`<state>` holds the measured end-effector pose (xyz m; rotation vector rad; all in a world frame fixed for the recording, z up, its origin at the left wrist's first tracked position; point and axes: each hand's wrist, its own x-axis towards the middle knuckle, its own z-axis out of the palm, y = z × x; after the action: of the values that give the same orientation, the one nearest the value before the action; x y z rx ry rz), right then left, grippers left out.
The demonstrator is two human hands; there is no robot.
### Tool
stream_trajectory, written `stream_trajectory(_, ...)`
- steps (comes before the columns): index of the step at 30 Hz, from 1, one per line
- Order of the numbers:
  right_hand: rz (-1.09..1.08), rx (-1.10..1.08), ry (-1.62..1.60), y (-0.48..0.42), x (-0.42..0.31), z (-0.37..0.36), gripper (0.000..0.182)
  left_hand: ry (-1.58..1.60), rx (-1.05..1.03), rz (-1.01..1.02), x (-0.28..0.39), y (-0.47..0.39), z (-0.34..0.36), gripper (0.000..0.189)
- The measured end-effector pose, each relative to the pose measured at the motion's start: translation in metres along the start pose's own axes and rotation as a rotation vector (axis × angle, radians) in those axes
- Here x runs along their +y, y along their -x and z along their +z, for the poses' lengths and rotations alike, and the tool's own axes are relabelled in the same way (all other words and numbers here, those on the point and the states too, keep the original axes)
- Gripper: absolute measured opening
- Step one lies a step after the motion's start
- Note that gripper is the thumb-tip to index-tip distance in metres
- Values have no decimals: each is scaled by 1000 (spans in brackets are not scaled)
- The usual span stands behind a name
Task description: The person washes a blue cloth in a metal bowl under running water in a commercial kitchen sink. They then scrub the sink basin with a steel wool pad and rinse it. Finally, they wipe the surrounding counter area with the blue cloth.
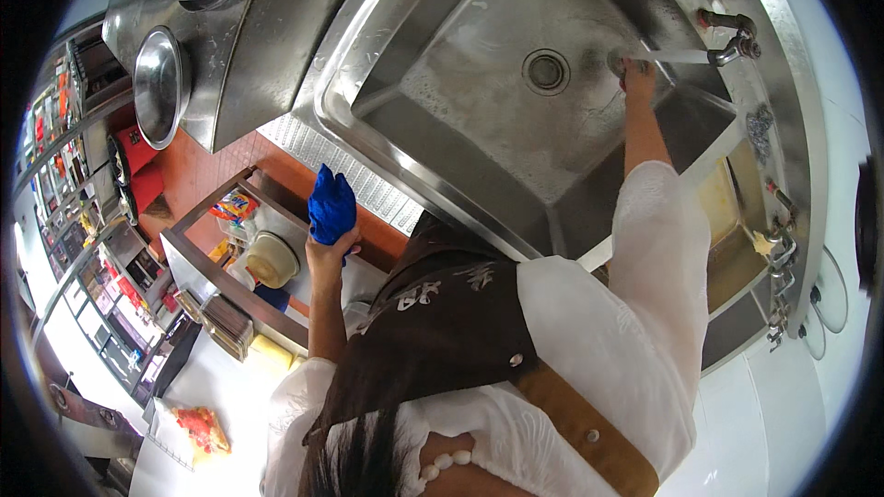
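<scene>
My left hand (333,247) is closed around a bunched blue cloth (332,203), raised to the left of the sink, above the floor. My right hand (639,79) reaches down into a deep stainless steel sink (469,62), in front of the running faucet (736,50). A small greyish, rounded object (615,61) shows at its fingers; glare and splashing water hide what it is. The water stream (680,56) falls onto that hand. A round drain (546,72) lies left of the hand, and suds streak the wet basin floor.
Left of the sink, a steel counter (269,48) bears a metal bowl (161,88) at its edge. A lower cart (207,255) holds a plastic tub (272,259) and a packet (233,207). On the sink's right ledge lies a steel scouring pad (760,132). A second basin (735,221) adjoins.
</scene>
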<state>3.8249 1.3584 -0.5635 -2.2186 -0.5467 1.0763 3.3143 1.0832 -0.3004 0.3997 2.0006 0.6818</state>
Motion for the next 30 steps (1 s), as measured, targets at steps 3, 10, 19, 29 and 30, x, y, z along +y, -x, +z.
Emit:
stream_trajectory(3, 92, -137, -385, -5, -32, 6, 55, -18, 8, -10, -4, -1, 1, 43)
stream_trajectory(10, 44, -359, -714, -71, -22, -4, 59, -16, -8, 12, 3, 3, 3, 44)
stream_trajectory(19, -74, -324, -686, -17, -59, 0, 60, 21, -14, -6, -11, 2, -1, 43)
stream_trajectory(29, 79, -123, 60, -39, 24, -22, 46, 29, 50, -8, -7, 6, -6, 37)
stream_trajectory(30, 154, -72, 104, -38, 33, -27, 44, 30, 51, -20, -10, 5, -8, 37)
